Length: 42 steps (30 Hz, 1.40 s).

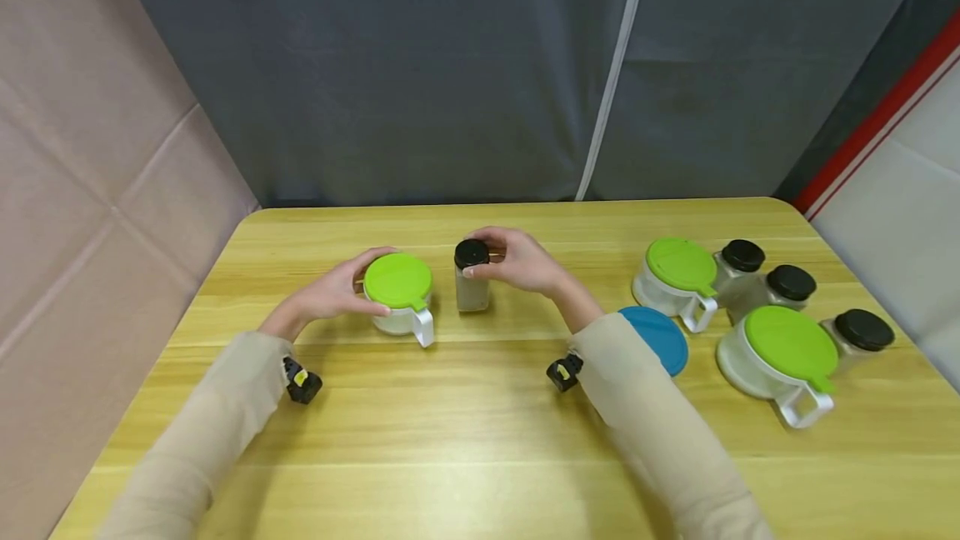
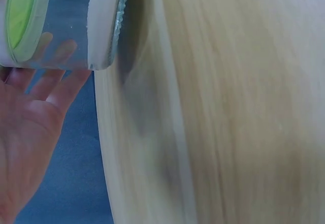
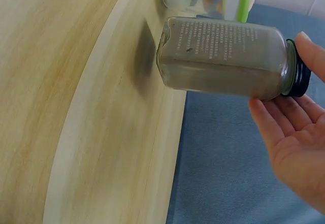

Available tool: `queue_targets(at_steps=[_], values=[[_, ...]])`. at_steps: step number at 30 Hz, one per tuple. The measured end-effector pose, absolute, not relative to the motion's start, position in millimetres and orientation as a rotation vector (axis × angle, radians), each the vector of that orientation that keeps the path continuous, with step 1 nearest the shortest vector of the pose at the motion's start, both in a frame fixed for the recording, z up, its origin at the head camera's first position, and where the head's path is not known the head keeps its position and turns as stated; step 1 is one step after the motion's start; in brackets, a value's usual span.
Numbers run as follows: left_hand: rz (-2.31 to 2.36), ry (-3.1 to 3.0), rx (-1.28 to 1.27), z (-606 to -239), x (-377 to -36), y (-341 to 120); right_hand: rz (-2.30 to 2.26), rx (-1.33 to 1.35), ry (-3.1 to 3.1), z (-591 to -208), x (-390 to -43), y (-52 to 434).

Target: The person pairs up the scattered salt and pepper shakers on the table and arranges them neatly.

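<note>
My left hand [image 1: 337,286] grips a clear and white seasoning pot [image 2: 68,26] with a green lid [image 1: 398,280], thumb and fingers around its left side. The pot's white handle [image 1: 423,327] points toward the front right. To the right of it, my right hand [image 1: 525,261] holds a square glass jar [image 3: 223,56] by its black lid [image 1: 471,252], thumb on the near side and fingers behind. The jar is upright, with small printed text and a greyish look. A shadow lies by the jar's base; whether it touches the table I cannot tell.
On the right of the wooden table [image 1: 420,432] stand two more green-lidded pots [image 1: 678,265] and several black-lidded jars [image 1: 791,283]. A blue round lid [image 1: 656,340] lies beside the right forearm. A grey curtain [image 1: 420,73] hangs behind the table's back edge.
</note>
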<state>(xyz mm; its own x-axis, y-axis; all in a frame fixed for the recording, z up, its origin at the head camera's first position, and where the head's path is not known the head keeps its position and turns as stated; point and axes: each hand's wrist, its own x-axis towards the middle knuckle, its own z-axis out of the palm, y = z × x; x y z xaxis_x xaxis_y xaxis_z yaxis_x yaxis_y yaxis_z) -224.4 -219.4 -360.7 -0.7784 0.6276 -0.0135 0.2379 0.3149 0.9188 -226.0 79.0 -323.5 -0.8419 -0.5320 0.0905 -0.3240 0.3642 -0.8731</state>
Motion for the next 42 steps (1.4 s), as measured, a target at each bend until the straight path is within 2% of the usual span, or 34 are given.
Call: queue_targets(at_steps=[7, 18, 27, 36, 42], values=[[1.498, 2.224, 0.779, -369, -224, -218, -1.466, -0.740, 2.377, -298, -212, 73], [1.390, 2.325, 0.802, -371, -225, -217, -1.502, -0.731, 2.338, -331, -236, 72], [1.474, 2.297, 0.751, -368, -232, -214, -1.545, -0.717, 2.335, -312, -220, 66], [1.462, 2.299, 0.779, -367, -243, -216, -1.560, -0.671, 2.401, -335, -237, 64], [1.320, 2.415, 0.796, -366, -247, -218, -1.586, -0.612, 2.387, -326, -230, 62]])
